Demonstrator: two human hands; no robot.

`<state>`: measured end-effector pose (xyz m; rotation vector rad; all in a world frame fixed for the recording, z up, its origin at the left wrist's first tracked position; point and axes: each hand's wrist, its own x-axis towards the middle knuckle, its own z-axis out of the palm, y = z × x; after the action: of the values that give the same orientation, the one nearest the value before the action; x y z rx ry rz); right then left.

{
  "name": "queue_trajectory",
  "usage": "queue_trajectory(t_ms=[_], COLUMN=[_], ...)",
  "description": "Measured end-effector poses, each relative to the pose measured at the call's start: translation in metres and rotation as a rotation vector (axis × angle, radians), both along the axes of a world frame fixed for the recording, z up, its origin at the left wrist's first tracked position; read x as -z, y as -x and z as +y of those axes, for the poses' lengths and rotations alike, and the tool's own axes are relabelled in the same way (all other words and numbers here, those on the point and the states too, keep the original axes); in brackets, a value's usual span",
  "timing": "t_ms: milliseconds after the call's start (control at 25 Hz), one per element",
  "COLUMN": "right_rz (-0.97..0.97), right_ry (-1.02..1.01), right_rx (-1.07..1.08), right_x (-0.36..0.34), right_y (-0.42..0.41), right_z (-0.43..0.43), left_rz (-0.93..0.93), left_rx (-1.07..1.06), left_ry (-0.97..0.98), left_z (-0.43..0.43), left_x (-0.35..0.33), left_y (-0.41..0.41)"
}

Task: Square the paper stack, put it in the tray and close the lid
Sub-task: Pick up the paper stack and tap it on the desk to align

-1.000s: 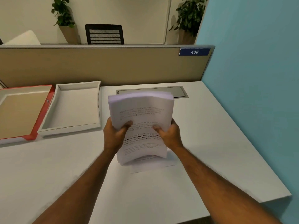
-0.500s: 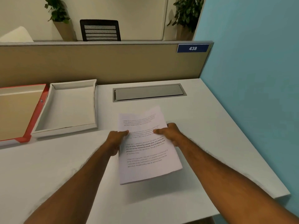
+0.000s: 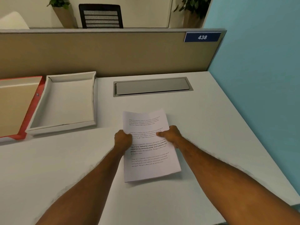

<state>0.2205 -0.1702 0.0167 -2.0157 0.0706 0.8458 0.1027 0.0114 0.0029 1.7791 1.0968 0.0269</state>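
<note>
A stack of printed white paper (image 3: 148,159) lies roughly flat over the white desk in the middle of the view, its edges even. My left hand (image 3: 122,140) grips its left edge and my right hand (image 3: 171,135) grips its right edge, thumbs on top. An empty white tray (image 3: 93,98) sits at the back left of the desk. Left of it lies the red-edged lid (image 3: 30,114), turned open with its tan inside facing up.
A grey cable hatch (image 3: 152,86) is set into the desk behind the paper. A tan partition (image 3: 105,52) with a blue "438" plate runs along the back, and a blue wall (image 3: 259,95) closes the right side. The desk's front right edge is near.
The stack was held upright on its lower edge a second ago. Both hands have laid it down flat and low over the desk.
</note>
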Motion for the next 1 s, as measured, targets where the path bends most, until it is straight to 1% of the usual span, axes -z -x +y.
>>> queue_trajectory(t_ms=[120,200,280,320,440,560,720,880,1000], right_rz=[-0.115,-0.229,-0.279,-0.273,-0.208,-0.171,-0.193,-0.143,-0.045], right_ry=[0.116,0.296,0.402,0.401,0.267,0.217,0.157,0.070,0.012], right_rx=[-0.028,-0.081,-0.118,-0.123,-0.086,-0.051,-0.025,0.066,0.214], right_x=[0.0025,0.0041,0.0048,0.0045,0.0037,0.0010,0.0003,0.0008,-0.0004], right_y=[0.0012,0.0035,0.0040,0.0031,-0.0017,0.0004,0.0037,0.0064,0.0045], right_z=[0.0026,0.0048,0.0065,0.0073,0.0076,0.0070,0.0081,0.0042,0.0011], left_rz=[0.152,0.249,0.232,0.188,0.088,0.061,0.013,0.013,-0.010], left_rx=[0.023,0.025,0.004,-0.008,-0.048,-0.067,-0.071,-0.108,-0.153], left_ry=[-0.091,-0.152,-0.099,-0.050,0.056,0.073,0.088,0.117,0.169], left_z=[0.0022,0.0025,0.0016,0.0012,0.0011,-0.0016,-0.0056,-0.0058,-0.0035], left_x=[-0.0011,0.0001,0.0008,0.0005,-0.0009,0.0004,0.0011,0.0019,0.0020], left_y=[-0.0049,-0.0062,-0.0084,-0.0088,-0.0081,-0.0068,-0.0079,-0.0074,-0.0067])
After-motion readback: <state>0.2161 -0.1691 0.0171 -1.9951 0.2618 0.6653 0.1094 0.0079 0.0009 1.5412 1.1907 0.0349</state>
